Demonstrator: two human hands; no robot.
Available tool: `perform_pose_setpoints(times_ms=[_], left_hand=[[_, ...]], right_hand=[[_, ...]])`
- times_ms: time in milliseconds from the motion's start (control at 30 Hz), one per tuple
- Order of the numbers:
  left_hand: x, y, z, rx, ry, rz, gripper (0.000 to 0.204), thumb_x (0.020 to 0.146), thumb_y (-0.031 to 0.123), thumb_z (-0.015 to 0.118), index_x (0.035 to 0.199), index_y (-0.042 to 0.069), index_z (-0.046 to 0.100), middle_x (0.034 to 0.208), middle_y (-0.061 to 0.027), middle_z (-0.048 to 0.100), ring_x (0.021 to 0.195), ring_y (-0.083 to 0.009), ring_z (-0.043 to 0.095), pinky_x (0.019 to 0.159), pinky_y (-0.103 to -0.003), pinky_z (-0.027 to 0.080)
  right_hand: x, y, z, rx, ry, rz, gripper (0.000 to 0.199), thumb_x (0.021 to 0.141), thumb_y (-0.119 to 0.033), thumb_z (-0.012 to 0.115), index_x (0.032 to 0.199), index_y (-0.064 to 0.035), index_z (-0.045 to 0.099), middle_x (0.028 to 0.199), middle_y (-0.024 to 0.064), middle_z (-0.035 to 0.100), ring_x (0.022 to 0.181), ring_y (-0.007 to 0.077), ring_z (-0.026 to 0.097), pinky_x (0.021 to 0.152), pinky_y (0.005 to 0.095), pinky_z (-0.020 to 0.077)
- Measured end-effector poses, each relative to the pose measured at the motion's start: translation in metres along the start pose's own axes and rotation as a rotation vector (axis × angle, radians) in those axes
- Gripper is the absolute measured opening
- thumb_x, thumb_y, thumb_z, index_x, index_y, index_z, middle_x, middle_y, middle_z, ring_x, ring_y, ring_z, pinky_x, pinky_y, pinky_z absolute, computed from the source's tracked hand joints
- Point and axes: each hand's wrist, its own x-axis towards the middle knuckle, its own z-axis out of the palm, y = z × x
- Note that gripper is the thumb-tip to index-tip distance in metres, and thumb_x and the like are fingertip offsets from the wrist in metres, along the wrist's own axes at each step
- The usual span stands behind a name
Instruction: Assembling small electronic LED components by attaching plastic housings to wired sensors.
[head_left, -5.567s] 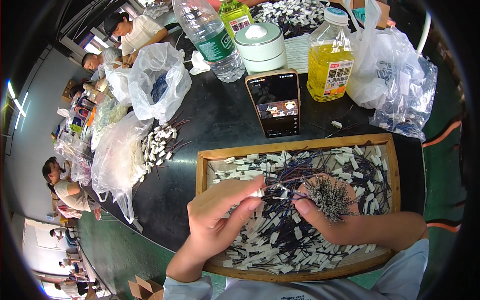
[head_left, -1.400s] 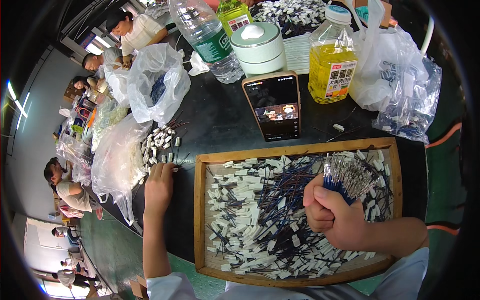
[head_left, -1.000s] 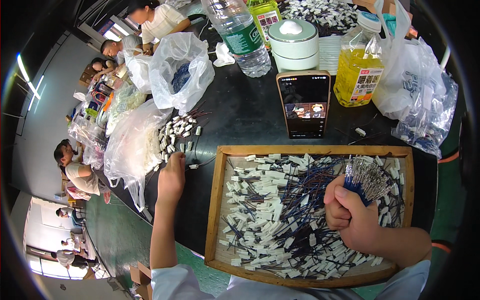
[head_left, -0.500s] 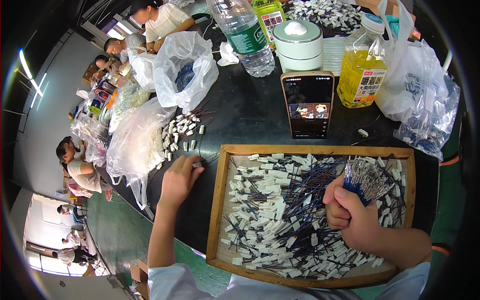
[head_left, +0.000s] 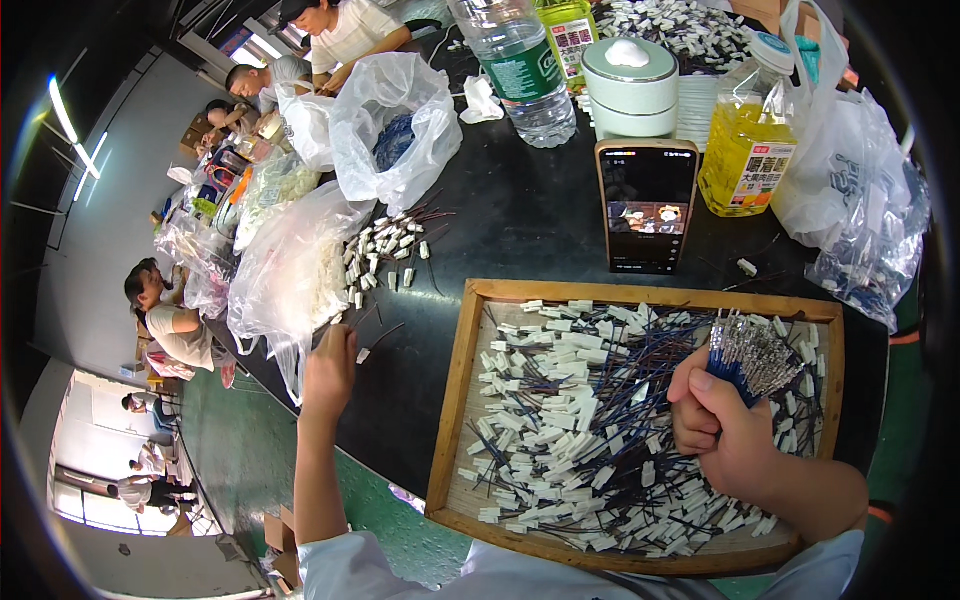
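My right hand (head_left: 727, 425) is closed around a thick bundle of blue wires (head_left: 757, 360) with silvery metal terminals at the upper ends. It hovers over a wooden-framed tray (head_left: 455, 385) filled with white plastic connectors (head_left: 545, 420) on short dark wires. Left of the tray, my left hand (head_left: 328, 370) has its fingers drawn together at the edge of a clear plastic bag (head_left: 290, 265) of white pieces; whatever they pinch is hidden. A single wired connector (head_left: 363, 355) lies on the black table just right of those fingers. Beyond them is a small pile of wired connectors (head_left: 385, 245).
A phone (head_left: 648, 210) stands upright behind the tray. Past it are a water bottle (head_left: 525, 80), a pale green lidded container (head_left: 630, 90) and a bottle of yellow drink (head_left: 745, 150). Plastic bags (head_left: 850, 190) sit at the right. Several people work along the left.
My left hand has moved left and away from the tray to the bag's edge; a wired connector now lies beside it. My right hand keeps its hold on the wires. The whole view has shifted slightly.
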Motion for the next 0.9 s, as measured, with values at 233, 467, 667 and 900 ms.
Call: perform_pose_setpoints(times_ms=[233, 467, 667, 900], left_hand=[[-0.007, 0.02, 0.005, 0.172, -0.174, -0.073, 0.018, 0.088, 0.02, 0.055, 0.09, 0.003, 0.048, 0.078, -0.0171, 0.059, 0.068, -0.038, 0.058, 0.057, -0.045, 0.045], [0.033, 0.008, 0.013, -0.547, 0.032, -0.269, 0.018, 0.093, 0.017, 0.046, 0.086, 0.0, 0.048, 0.062, -0.0153, 0.053, 0.055, -0.0266, 0.055, 0.053, -0.035, 0.043], [0.085, 0.021, 0.04, -0.202, 0.132, -0.053, 0.019, 0.093, 0.02, 0.045, 0.09, 0.003, 0.052, 0.078, -0.0189, 0.059, 0.068, -0.0377, 0.058, 0.062, -0.045, 0.045], [0.096, 0.056, 0.055, 0.156, 0.076, -0.039, 0.028, 0.092, 0.031, 0.046, 0.087, 0.003, 0.05, 0.084, -0.0211, 0.055, 0.07, -0.0395, 0.06, 0.06, -0.049, 0.048]], right_hand=[[0.0, 0.002, 0.001, -0.009, -0.001, -0.012, 0.02, 0.093, -0.018, 0.045, 0.087, 0.0005, 0.051, 0.051, -0.0037, 0.032, 0.043, 0.0039, 0.025, 0.041, 0.0205, 0.0217], [-0.002, 0.001, 0.001, -0.064, -0.038, -0.023, 0.021, 0.094, -0.018, 0.044, 0.088, 0.0009, 0.051, 0.052, -0.0044, 0.032, 0.044, 0.0035, 0.025, 0.041, 0.0205, 0.0213], [-0.003, 0.0, 0.0, -0.074, -0.056, 0.001, 0.021, 0.094, -0.018, 0.044, 0.089, 0.0006, 0.052, 0.053, -0.0055, 0.032, 0.045, 0.0029, 0.025, 0.042, 0.0202, 0.0212], [-0.001, 0.001, -0.002, -0.096, -0.081, 0.031, 0.018, 0.094, -0.015, 0.044, 0.09, -0.0007, 0.054, 0.055, -0.0067, 0.032, 0.047, 0.0028, 0.025, 0.044, 0.0204, 0.0217]])
